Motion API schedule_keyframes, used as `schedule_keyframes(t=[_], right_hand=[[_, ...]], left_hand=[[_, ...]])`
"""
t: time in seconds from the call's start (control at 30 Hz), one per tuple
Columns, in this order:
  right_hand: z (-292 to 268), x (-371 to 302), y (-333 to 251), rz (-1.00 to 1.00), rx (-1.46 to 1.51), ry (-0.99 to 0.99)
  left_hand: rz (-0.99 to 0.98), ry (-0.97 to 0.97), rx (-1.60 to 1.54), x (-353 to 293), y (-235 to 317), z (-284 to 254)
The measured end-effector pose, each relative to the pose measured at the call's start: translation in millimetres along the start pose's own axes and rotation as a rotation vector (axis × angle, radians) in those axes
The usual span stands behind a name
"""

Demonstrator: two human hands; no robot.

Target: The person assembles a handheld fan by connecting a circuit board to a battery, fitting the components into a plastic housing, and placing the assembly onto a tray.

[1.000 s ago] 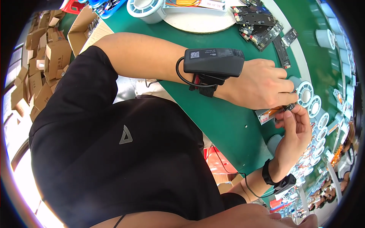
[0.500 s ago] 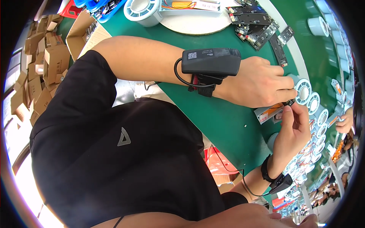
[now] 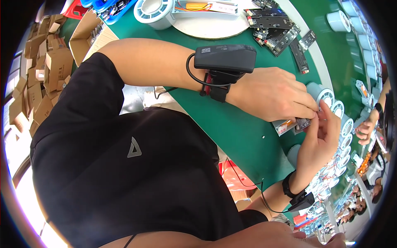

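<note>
Left hand (image 3: 275, 96) and right hand (image 3: 320, 140) pinch a small dark part (image 3: 303, 122) together (fingers closed) above the green table (image 3: 240, 132).

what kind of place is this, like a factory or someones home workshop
Most likely an electronics assembly line, not a home bench. A long green worktable holds dark circuit boards and a row of pale tape reels, cardboard boxes are piled on the floor, and another worker's hand shows farther along.
</note>
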State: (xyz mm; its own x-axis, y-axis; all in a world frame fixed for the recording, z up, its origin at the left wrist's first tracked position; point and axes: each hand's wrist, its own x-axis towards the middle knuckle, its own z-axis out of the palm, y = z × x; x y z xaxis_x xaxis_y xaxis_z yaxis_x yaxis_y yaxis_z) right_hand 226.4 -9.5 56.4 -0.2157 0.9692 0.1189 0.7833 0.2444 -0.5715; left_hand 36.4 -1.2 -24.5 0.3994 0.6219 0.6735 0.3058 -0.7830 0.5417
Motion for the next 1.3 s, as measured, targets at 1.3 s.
schedule_keyframes(t=[1.3], right_hand=[[-12,1,14,0.152,0.294,-0.053]], left_hand=[[-0.093,-0.036,-0.125,7,-6,-14]])
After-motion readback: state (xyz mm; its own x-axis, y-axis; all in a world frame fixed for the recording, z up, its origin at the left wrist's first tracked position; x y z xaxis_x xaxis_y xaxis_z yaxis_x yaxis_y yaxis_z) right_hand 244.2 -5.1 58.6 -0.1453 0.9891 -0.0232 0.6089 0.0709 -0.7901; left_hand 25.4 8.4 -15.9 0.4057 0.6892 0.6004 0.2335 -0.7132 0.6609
